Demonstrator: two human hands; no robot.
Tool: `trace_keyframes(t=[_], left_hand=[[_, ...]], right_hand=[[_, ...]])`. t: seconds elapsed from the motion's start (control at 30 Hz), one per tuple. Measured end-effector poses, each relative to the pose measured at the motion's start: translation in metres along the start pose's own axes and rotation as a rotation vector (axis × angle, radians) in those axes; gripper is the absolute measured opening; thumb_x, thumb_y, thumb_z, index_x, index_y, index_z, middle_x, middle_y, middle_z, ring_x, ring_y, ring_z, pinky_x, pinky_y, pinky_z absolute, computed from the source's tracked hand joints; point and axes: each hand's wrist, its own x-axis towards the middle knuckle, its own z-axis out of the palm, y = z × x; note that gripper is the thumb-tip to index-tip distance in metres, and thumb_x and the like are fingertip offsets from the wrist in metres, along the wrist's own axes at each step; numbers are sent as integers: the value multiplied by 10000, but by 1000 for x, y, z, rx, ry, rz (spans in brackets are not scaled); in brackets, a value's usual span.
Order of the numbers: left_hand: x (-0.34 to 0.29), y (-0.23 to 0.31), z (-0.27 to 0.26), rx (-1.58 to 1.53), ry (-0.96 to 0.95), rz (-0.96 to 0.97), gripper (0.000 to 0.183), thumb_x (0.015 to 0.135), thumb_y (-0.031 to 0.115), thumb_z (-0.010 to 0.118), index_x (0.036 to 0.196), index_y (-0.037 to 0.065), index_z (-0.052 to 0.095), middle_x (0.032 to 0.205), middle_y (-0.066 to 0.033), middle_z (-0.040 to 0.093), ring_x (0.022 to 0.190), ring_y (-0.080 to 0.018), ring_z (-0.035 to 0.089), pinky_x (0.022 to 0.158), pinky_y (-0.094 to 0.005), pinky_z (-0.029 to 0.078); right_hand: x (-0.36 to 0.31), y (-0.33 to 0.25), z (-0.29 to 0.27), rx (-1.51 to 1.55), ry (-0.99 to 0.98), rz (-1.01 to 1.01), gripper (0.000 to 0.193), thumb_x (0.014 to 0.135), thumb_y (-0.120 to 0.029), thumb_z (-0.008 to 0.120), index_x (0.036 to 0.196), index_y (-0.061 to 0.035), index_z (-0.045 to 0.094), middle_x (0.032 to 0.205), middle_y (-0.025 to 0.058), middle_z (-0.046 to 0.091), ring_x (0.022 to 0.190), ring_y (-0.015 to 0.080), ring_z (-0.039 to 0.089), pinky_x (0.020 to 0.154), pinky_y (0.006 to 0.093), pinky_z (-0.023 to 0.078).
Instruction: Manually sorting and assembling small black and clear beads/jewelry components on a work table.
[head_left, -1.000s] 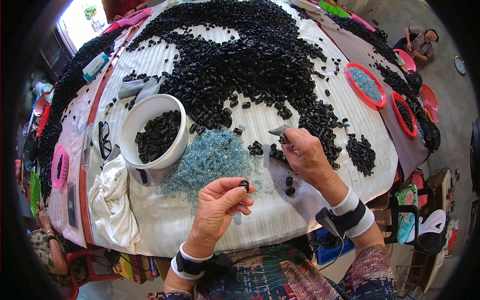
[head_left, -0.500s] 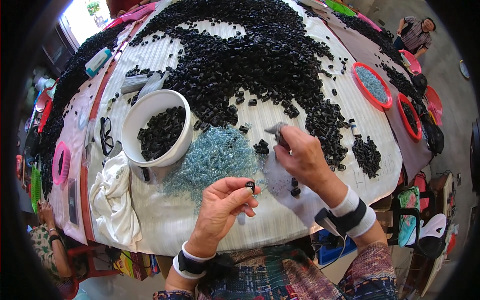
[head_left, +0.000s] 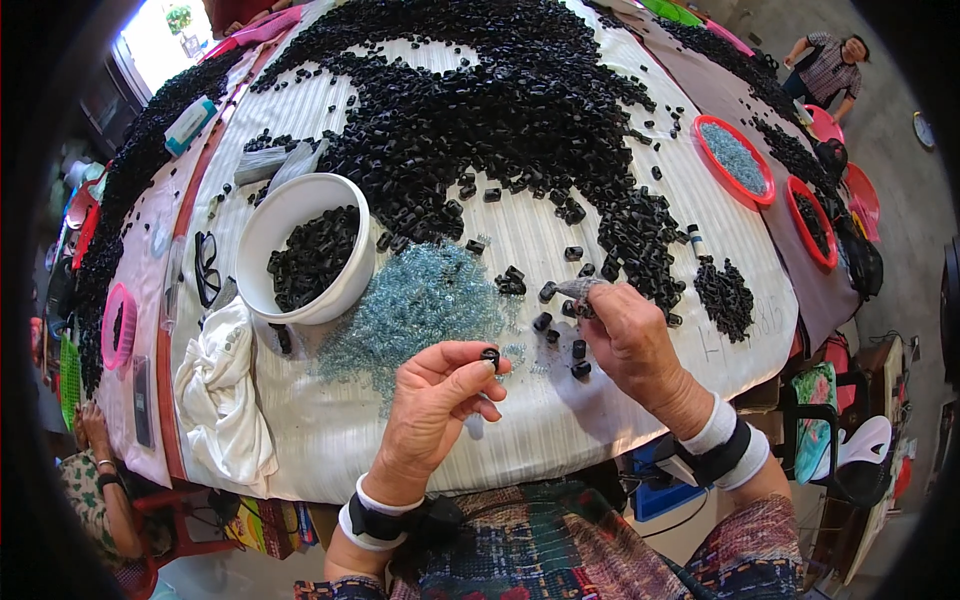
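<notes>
My left hand [head_left: 432, 408] pinches a small black cap [head_left: 490, 355], its round open end showing, between thumb and fingertips above the near part of the table. Right of it, my right hand [head_left: 635, 335] is bent over the cloth with fingers curled. A grey pointed cover [head_left: 578, 288] sticks out at its fingertips, its tip close to a loose black piece [head_left: 547, 291]. Whether those fingers grip a piece is hidden. Several more black pieces [head_left: 579, 349] lie just left of this hand. Beyond my left hand spreads a heap of small clear-blue springs [head_left: 420, 305].
A white bowl [head_left: 363, 250] of black pieces stands left of the springs, with a crumpled white cloth [head_left: 222, 395] nearer me and eyeglasses [head_left: 206, 270] beside it. A large black heap [head_left: 480, 120] covers the far table. Red trays [head_left: 768, 185] sit at right; a person [head_left: 830, 70] stands beyond.
My right hand has moved right and toward me, and more loose black pieces now lie scattered beside it. My left hand keeps its pinch on the cap, with only a slight shift.
</notes>
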Motion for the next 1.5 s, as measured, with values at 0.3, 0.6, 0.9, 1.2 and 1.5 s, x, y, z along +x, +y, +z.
trace_keyframes(t=[0.3,0.6,0.9,1.2,1.5], left_hand=[[1,0,-4,-22,-29,-10,170,861,33,613,1027,2,618,943,-154,667,729,-163,664,567,-265,575],[3,-1,-6,-52,-39,0,175,871,39,605,1042,4,615,956,-157,665,752,-180,670,582,-272,577],[-3,-3,3,108,7,50,157,853,20,617,1007,-6,618,906,-154,671,713,-173,669,571,-268,571],[-11,1,18,266,4,140,163,832,17,651,985,-31,620,884,-133,683,725,-168,669,616,-266,554],[-9,0,22,401,52,183,180,833,15,659,995,-57,630,834,-102,673,741,-123,649,636,-222,536]], right_hand=[[-3,-9,23,1,-135,115,174,737,-54,639,846,-45,503,737,110,542,738,299,577,622,395,482],[-11,-16,33,-100,-118,38,117,754,-24,558,863,-30,517,770,115,530,729,295,560,629,396,477],[-2,-26,16,209,51,-31,243,685,74,605,913,15,543,829,143,576,746,305,598,648,376,504],[12,-56,-6,495,98,-73,286,710,75,663,974,-1,584,795,108,593,692,245,625,577,317,513],[3,-54,3,387,128,-108,264,676,68,677,904,-17,576,765,112,574,652,265,590,555,334,476]])
